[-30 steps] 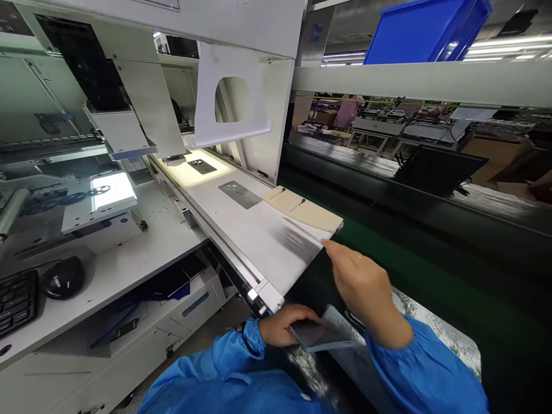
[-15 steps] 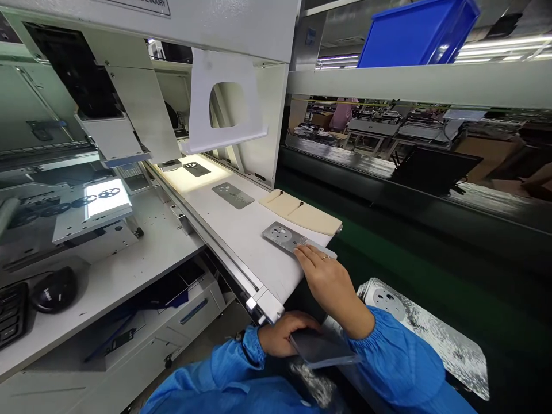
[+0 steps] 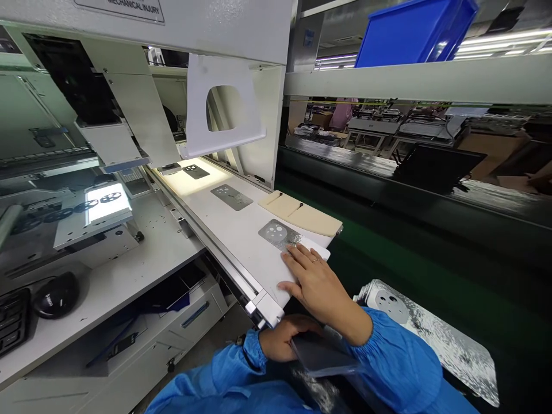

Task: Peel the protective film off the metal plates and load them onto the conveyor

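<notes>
My right hand rests with fingers spread over the near end of a grey phone back panel with camera holes and a silvery pattern. That panel lies flat on the white conveyor belt. Farther up the belt lie a second phone back panel and a third, darker panel on a lit patch. Below the belt's end, my left hand is closed round the edge of a stack of thin, dark, see-through sheets. Its fingertips are partly hidden.
A pile of silver-patterned panels lies at right on a dark green surface. A cream plate edges the belt. Left are a mouse, a keyboard and a machine housing. A blue bin stands above.
My right hand has flattened and its fingers have spread, with the thumb out over the belt. The nearest panel has shifted slightly up the belt. My left hand keeps hold of the sheets.
</notes>
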Available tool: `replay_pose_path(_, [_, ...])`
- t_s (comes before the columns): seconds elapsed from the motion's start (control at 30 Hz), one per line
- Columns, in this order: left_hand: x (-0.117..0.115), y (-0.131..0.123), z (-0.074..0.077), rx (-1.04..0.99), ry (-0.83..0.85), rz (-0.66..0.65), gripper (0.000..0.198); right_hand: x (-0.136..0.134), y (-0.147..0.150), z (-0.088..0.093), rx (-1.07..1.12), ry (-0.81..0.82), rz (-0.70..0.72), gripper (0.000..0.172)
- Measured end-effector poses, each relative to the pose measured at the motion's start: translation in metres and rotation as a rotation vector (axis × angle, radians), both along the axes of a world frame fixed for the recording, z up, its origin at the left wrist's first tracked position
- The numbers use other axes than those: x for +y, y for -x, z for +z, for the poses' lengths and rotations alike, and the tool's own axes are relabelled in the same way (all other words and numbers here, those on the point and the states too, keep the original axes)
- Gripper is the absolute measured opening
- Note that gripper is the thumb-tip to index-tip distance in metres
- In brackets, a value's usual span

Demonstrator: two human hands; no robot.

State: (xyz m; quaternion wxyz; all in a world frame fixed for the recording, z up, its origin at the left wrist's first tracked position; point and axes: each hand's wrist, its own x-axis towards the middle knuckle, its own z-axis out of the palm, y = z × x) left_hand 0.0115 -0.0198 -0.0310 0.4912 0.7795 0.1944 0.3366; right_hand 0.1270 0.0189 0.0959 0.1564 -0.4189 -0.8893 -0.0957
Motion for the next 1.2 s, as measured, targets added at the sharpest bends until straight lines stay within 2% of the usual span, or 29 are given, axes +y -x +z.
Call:
replay_pose_path(0.07, [-0.001, 0.000, 0.002, -0.039, 0.006, -0.002, 0.034, -0.002, 0.000, -0.001, 0.007, 0.031, 0.003, 0.061])
replay_pose_path(0.23, [-0.001, 0.000, 0.002, -0.079, 0.017, -0.010, 0.036, 0.001, 0.003, -0.004, 0.033, 0.043, -0.008, 0.065])
replay_pose_path(0.77, [0.001, 0.001, 0.007, -0.059, -0.029, -0.021, 0.038, 0.013, 0.010, 0.006, -0.011, 0.123, -0.025, 0.069])
replay_pose_path(0.97, [0.001, 0.001, 0.008, -0.059, -0.031, -0.025, 0.038, 0.015, 0.013, 0.004, 0.016, 0.128, -0.025, 0.068])
replay_pose_path(1.1, [-0.001, 0.001, 0.012, -0.065, -0.047, 0.007, 0.032, -0.002, -0.003, 0.020, 0.175, 0.093, 0.041, 0.055])
replay_pose_path(1.2, [-0.002, 0.002, 0.012, -0.070, -0.034, 0.023, 0.032, -0.033, -0.030, 0.044, 0.332, 0.259, 0.169, 0.036])
